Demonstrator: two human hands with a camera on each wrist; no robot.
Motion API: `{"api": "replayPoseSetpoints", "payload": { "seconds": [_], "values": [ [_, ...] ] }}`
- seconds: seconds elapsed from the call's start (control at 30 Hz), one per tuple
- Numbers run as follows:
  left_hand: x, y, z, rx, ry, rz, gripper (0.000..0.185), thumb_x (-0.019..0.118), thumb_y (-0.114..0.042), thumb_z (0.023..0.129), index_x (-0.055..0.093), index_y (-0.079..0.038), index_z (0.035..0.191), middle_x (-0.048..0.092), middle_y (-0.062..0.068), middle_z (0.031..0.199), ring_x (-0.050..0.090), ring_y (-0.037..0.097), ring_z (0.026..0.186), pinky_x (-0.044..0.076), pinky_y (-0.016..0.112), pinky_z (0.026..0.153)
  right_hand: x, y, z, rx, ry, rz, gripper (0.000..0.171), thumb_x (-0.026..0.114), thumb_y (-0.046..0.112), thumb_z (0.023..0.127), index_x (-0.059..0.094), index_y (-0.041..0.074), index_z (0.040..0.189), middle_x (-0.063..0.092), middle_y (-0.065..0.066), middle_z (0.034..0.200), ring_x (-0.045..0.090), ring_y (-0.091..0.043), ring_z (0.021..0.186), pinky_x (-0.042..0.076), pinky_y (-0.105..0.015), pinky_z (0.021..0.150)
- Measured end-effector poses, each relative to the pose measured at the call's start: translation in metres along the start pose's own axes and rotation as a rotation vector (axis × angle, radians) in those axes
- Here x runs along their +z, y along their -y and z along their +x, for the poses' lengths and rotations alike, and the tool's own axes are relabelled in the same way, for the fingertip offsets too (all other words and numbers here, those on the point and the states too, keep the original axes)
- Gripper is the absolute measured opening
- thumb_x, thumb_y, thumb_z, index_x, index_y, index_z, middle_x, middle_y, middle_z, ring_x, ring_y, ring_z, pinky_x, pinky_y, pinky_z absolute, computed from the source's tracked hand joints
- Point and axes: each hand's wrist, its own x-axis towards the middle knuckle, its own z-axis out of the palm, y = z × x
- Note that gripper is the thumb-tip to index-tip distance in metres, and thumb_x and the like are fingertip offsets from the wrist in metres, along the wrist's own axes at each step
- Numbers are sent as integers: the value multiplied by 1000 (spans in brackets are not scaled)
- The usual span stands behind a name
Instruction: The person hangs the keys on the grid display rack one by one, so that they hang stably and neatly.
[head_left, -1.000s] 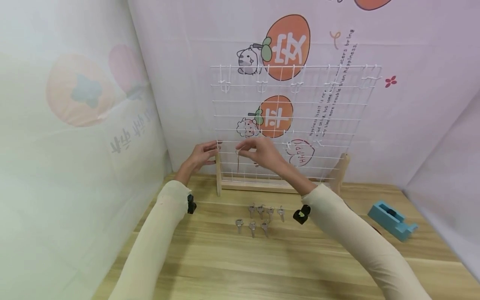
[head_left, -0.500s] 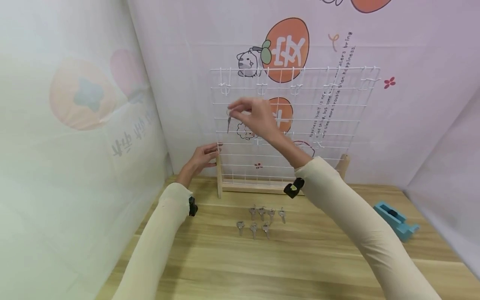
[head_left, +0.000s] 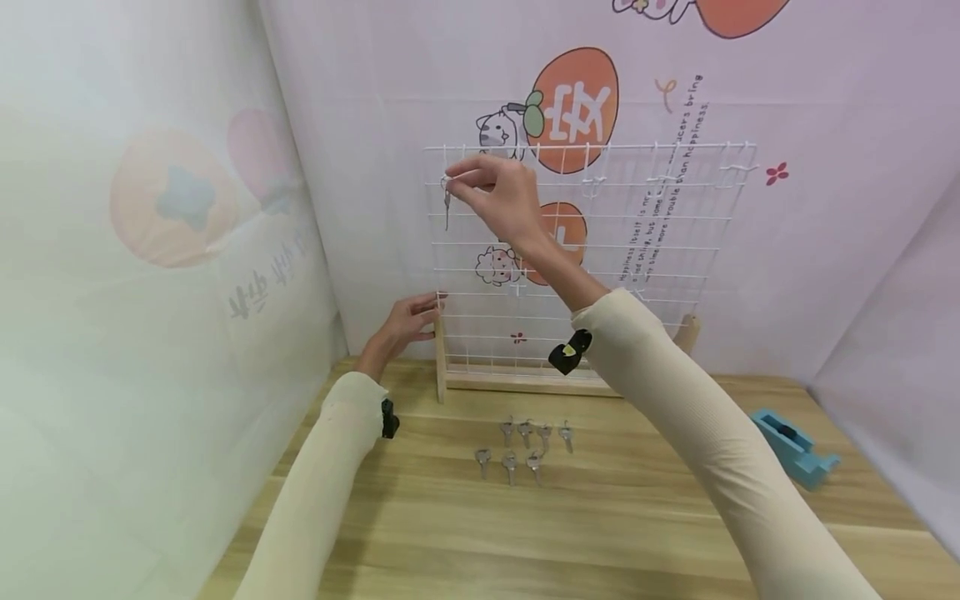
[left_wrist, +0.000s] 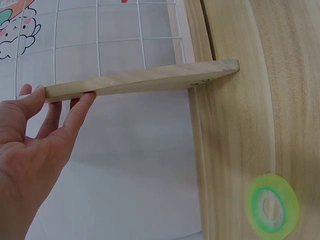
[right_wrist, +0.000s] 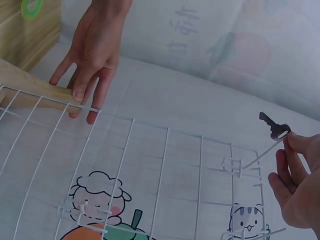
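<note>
My right hand [head_left: 504, 198] pinches a small key [right_wrist: 279, 131] by its head between thumb and fingertips. It is at the upper left of the white wire grid rack [head_left: 480, 312], with the key hanging blade-down in the head view. In the right wrist view, the key's head is right at the tip of a white wire hook [right_wrist: 260, 156]. My left hand [head_left: 407, 322] grips the upper end of the rack's wooden side post [left_wrist: 135, 81], thumb on one face and fingers on the other. Several more keys [head_left: 510, 461] lie in two rows on the table before the rack.
A blue tape dispenser [head_left: 787, 446] stands at the right of the wooden table [head_left: 480, 542]. Beside the rack's left foot lies a yellow-green tape roll [left_wrist: 290, 210]. More wire hooks [head_left: 593, 185] line the grid's upper part. Printed cloth walls enclose the back and sides.
My right hand has risen with the key from the grid's lower left to the hook at its upper left. My left hand stays on the wooden post.
</note>
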Motion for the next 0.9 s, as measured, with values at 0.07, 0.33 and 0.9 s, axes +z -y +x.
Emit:
{"api": "replayPoseSetpoints", "payload": {
  "seconds": [0.07, 0.33, 0.9],
  "values": [
    [1, 0, 0, 8, -4, 9, 45, 53, -7, 109, 54, -18, 153, 47, 13, 159, 45, 33, 146, 49, 55, 110, 2, 1, 2, 4, -3, -4, 17, 76, 17, 97, 80, 9, 112, 80, -6, 104, 76, -15, 98, 61, -24, 87],
    [1, 1, 0, 8, -5, -2, 45, 54, -6, 108, 55, -17, 152, 47, 13, 159, 46, 32, 145, 50, 54, 110, 5, -2, 4, 24, 12, -28, 18, 76, 19, 97, 79, 9, 112, 80, -6, 105, 76, -14, 94, 62, -24, 82],
    [-1, 3, 1, 28, 14, 24, 47, 52, -8, 110, 50, -16, 156, 43, 15, 161, 42, 33, 147, 47, 56, 112, -14, -19, -31, 40, 83, -63, 27, 80, 20, 94, 77, 7, 118, 79, -7, 108, 75, -15, 99, 61, -30, 92]
  ]
}}
